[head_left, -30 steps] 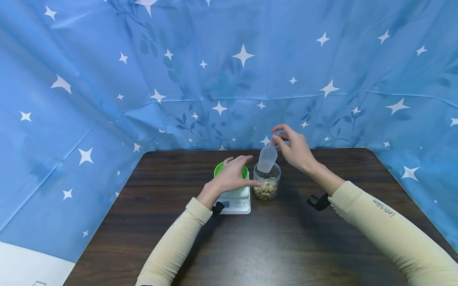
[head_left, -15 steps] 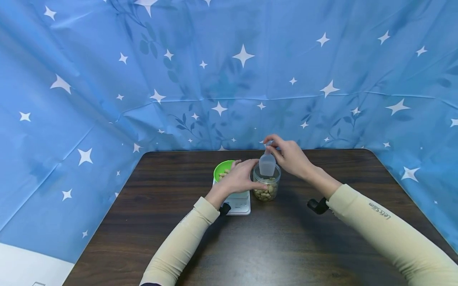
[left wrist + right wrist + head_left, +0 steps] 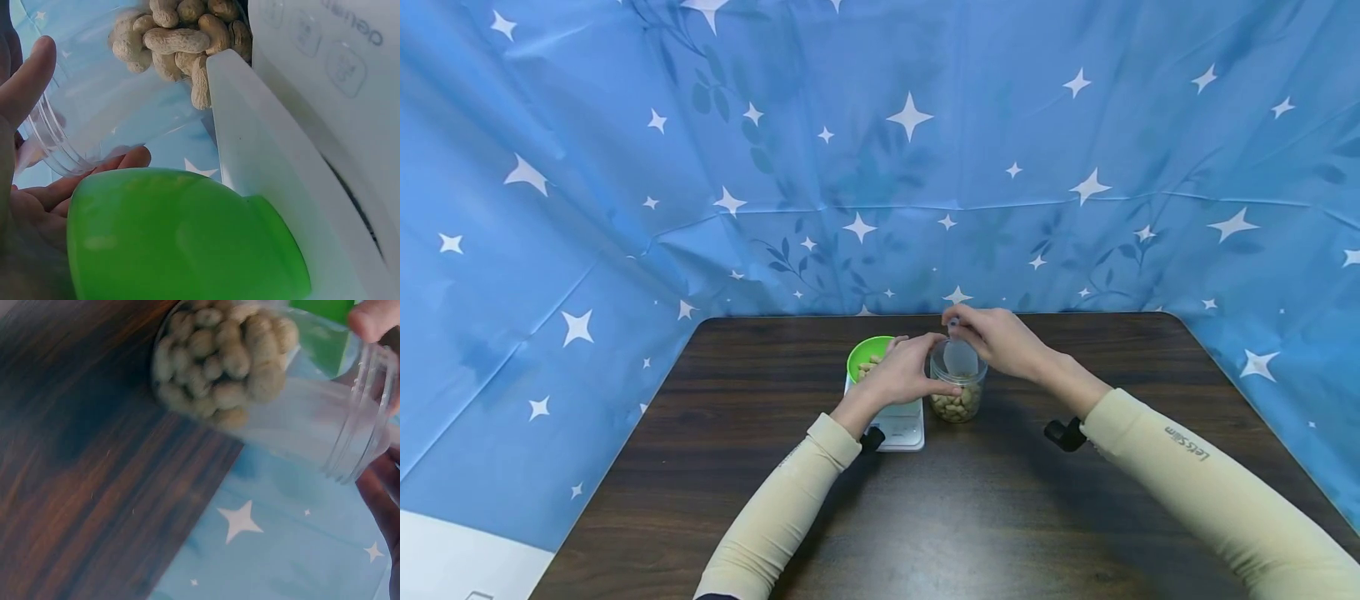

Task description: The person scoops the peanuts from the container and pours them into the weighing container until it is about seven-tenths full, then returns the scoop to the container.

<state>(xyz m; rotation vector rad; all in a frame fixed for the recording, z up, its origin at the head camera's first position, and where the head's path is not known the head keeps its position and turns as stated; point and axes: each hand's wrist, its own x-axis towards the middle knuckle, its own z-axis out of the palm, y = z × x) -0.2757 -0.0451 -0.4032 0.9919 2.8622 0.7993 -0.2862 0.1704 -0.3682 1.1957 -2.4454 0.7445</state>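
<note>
So a second ago the right hand (image 3: 1006, 340) had the translucent white plastic scoop (image 3: 961, 358) up over the jar mouth; now it's lower and the scoop's bowl is inside the clear round plastic jar (image 3: 303, 415) of unshelled peanuts (image 3: 178, 40). The left hand (image 3: 897, 375) has slid over to the jar too, so nuts now show in the round green bowl (image 3: 172, 234) on the white scale (image 3: 902, 431) just beside it. Right grip: pinching the scoop handle, wrist angled down. Left grip: thumb on the near side, fingers round the jar's neck. Jar's upright on the dark wood-grain tabletop (image 3: 1000, 517).
</note>
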